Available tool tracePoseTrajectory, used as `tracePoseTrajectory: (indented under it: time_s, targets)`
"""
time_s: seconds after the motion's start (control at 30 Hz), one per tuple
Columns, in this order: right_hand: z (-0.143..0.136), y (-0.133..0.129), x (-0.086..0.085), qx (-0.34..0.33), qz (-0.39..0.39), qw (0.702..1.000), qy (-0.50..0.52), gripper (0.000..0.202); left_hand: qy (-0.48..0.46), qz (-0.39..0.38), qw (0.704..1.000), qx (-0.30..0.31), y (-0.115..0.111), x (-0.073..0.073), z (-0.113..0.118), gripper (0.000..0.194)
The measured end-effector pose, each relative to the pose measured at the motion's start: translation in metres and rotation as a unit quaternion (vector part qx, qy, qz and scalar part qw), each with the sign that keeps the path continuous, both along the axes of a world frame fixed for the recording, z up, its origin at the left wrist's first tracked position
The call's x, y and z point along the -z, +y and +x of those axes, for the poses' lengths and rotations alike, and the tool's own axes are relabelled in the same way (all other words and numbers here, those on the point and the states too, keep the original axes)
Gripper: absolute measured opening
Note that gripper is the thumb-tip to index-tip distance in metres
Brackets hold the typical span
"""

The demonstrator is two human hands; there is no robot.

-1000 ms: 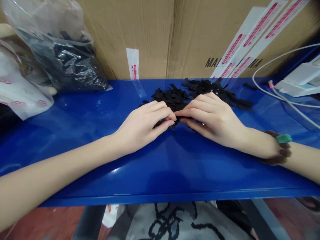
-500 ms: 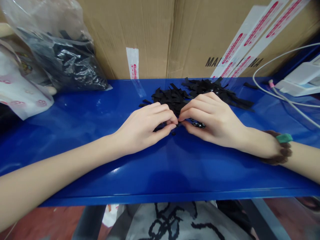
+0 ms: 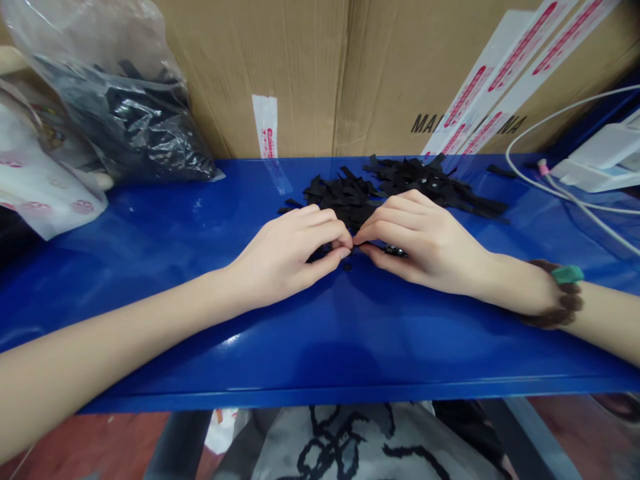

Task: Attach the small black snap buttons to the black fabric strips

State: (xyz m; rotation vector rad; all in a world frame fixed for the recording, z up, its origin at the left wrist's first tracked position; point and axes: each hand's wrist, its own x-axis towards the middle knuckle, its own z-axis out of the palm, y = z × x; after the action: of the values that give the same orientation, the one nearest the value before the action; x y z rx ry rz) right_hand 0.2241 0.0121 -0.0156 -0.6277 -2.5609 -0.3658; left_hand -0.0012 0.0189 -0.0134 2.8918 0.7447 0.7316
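My left hand (image 3: 305, 250) and my right hand (image 3: 425, 243) meet fingertip to fingertip over the blue tabletop (image 3: 300, 347). Thumb and fingers of each are closed in a pinch. Whatever sits between the fingertips is dark and too small to name. Just behind the fingers lies a heap of short black fabric strips (image 3: 340, 193). A second pile of black strips (image 3: 440, 183), some with small white marks, spreads behind my right hand. Small shiny dark pieces (image 3: 395, 251) show under the right palm, partly hidden. A tiny black piece (image 3: 348, 267) rests below the fingertips.
A large cardboard box (image 3: 310, 67) stands along the back edge. At the left are a clear plastic bag (image 3: 145, 127) of black pieces and a white printed bag (image 3: 50, 180). White cables (image 3: 565, 193) and a white power strip (image 3: 605, 157) lie at the right.
My right hand has shifted very slightly left, its fingers a little flatter, uncovering more of the white marks behind it. My left hand has hardly moved.
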Motion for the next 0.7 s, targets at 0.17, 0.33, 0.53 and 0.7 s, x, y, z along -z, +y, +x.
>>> tracePoseTrajectory:
  time_s: [0.17, 0.33, 0.53, 0.7]
  targets:
    - [-0.0002, 0.0000, 0.0001, -0.001, -0.002, 1.000, -0.003, 0.015, 0.003, 0.002, 1.000, -0.003, -0.0010, -0.0008, 0.0010, 0.013]
    - [-0.0004, 0.0006, 0.0006, 0.000, -0.004, 1.000, -0.007, 0.016, 0.007, -0.007, 1.000, -0.005, -0.0010, -0.0002, 0.0011, 0.013]
    - [0.0005, 0.0006, 0.0007, -0.012, -0.017, 1.000, -0.011, 0.016, 0.030, -0.015, 0.999, -0.002, -0.0004, 0.0006, 0.0001, 0.014]
    - [0.0007, 0.0003, 0.0009, -0.019, -0.020, 1.000, -0.015, 0.015, 0.045, -0.016, 0.999, 0.003, -0.0006, 0.0000, -0.0001, 0.014]
